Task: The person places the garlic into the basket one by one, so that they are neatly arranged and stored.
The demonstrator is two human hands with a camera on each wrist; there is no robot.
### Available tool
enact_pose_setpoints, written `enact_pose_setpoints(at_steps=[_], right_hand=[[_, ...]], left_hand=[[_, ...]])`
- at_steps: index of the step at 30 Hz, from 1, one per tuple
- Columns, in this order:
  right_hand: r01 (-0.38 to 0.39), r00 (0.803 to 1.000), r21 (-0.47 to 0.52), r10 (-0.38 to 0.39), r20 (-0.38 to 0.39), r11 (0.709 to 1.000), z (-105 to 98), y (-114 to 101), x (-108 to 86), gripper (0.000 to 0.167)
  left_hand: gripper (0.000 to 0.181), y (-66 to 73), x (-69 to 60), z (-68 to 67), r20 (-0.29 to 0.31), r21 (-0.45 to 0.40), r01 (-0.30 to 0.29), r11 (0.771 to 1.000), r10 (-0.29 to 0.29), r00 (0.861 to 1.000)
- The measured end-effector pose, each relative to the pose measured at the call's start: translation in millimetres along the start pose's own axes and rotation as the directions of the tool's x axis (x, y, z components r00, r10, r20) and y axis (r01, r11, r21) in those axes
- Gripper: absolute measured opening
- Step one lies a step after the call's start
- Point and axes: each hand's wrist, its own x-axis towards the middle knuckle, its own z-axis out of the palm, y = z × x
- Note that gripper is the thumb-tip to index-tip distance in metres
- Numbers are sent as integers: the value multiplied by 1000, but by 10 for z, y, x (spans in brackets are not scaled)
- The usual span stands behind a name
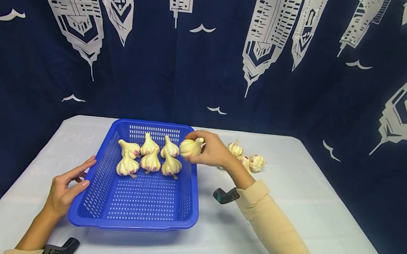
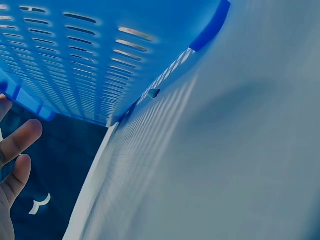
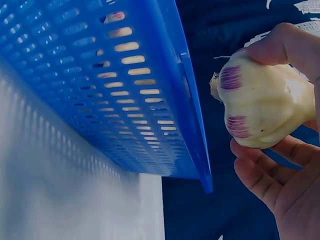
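Observation:
In the head view, a blue plastic basket (image 1: 130, 226) sits on the white table with several garlic bulbs (image 1: 151, 161) grouped in its far half. My right hand (image 1: 211, 150) pinches another garlic bulb (image 1: 190, 147) between thumb and fingers, over the basket's right rim. The right wrist view shows this held bulb (image 3: 260, 102) from its root end, with purple streaks, just outside the basket wall (image 3: 125, 90). At the basket's left side, my left hand (image 1: 65, 191) touches the rim with extended fingertips. In the left wrist view, its fingers (image 2: 22, 140) are spread and partly out of frame.
More garlic bulbs (image 1: 257, 163) lie in a small cluster on the table to the right of the basket, partly behind the right forearm. A dark blue curtain (image 1: 195, 76) printed with white buildings hangs behind the white table (image 1: 330, 238).

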Motion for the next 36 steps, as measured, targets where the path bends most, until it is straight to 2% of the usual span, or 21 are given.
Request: enact_pose_setpoints(at_steps=[4,11,19,28,36], right_hand=[[6,1000,7,-6,19,1000,33,-28,28,53],[36,999,-45,-34,38,998,90,-54,84,50],[31,997,-88,-25,67,996,113,-145,138,49],[85,994,-55,-81,76,995,206,-236,240,46],[95,990,-25,-92,102,995,295,-348,316,47]], left_hand=[[47,-2,-1,9,-2,4,-5,1000,5,1000],[47,7,4,8,0,12,2,1000,-2,1000],[47,-6,-13,5,-2,11,-1,1000,1,1000],[47,-6,-8,-2,-2,3,-8,1000,8,1000],[47,-8,-3,-2,-3,16,-3,1000,3,1000]])
